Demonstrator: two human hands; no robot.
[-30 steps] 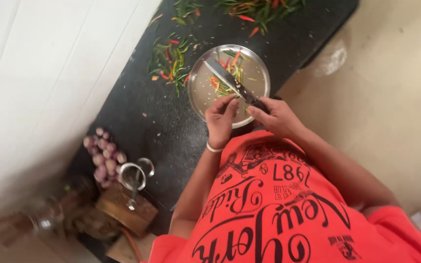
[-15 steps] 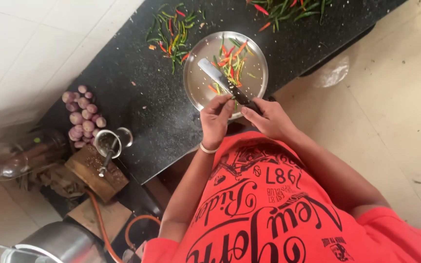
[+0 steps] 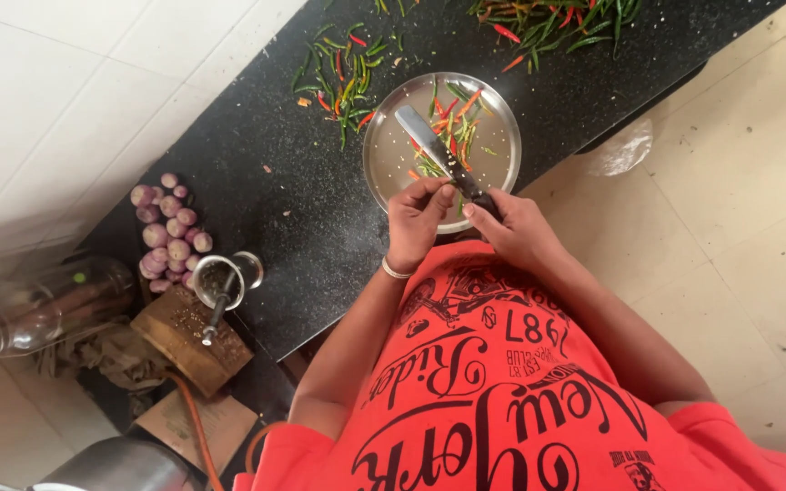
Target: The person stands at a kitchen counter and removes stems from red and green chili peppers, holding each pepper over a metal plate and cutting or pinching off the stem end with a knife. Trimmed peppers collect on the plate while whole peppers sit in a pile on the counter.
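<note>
A round steel plate [image 3: 388, 159] sits on the black stone counter [image 3: 302, 227] and holds cut red and green chilli strips [image 3: 452, 136]. My right hand [image 3: 516, 232] grips the dark handle of a knife [image 3: 425, 136], whose blade lies slanted over the plate. My left hand [image 3: 414, 223], with a bangle on the wrist, is curled at the plate's near rim. Its fingertips are pinched on a small chilli against the blade. Whole red and green chillies [image 3: 343, 77] lie loose on the counter left of the plate. More chillies [image 3: 548, 23] are piled at the far edge.
A heap of small pink onions [image 3: 167, 232] lies at the counter's left end, next to a small steel mortar with pestle [image 3: 222, 282]. A wooden block [image 3: 188, 336], a glass jar [image 3: 43, 305] and a steel vessel [image 3: 120, 464] are below. Beige floor tiles [image 3: 730, 200] lie to the right.
Both hands stay at the plate's near rim with the knife over it. The view has shifted, so the onions, mortar and jar now show more fully at left.
</note>
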